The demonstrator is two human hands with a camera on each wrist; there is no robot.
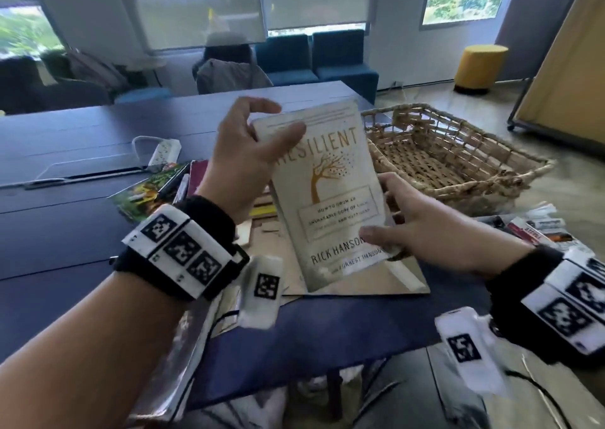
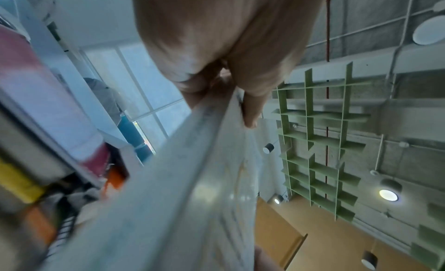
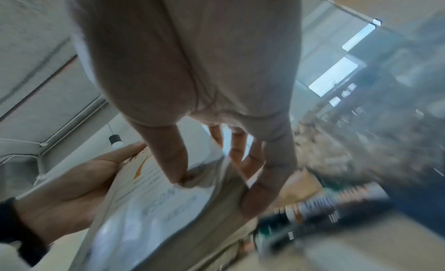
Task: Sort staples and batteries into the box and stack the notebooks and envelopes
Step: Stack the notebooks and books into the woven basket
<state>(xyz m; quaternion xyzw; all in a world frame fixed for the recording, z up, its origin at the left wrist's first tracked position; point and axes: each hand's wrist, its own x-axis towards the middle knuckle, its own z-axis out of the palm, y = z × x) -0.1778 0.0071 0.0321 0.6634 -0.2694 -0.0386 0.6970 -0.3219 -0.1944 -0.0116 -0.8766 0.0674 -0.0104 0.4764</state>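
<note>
Item: cream paperback book [image 1: 330, 196], held upright above the dark blue table [image 1: 65, 232]. We pinch its upper left edge in our left hand [image 1: 248, 160], thumb across the front cover. Our right hand [image 1: 422, 229] clasps the lower right edge, thumb in front. Brown envelopes [image 1: 393, 281] lie flat beneath; wicker basket [image 1: 458, 153] stands behind, right.

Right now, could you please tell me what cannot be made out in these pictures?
- Book: in the head view the left hand covers the title's first letter; the right hand covers part of the author line.
- Items under the book: hidden in the head view by book and hands.
- Packets at the right edge: print too blurred to read.
- Basket: near wall hides part of its floor.
- Both wrist views: motion blur smears the table clutter.
</note>
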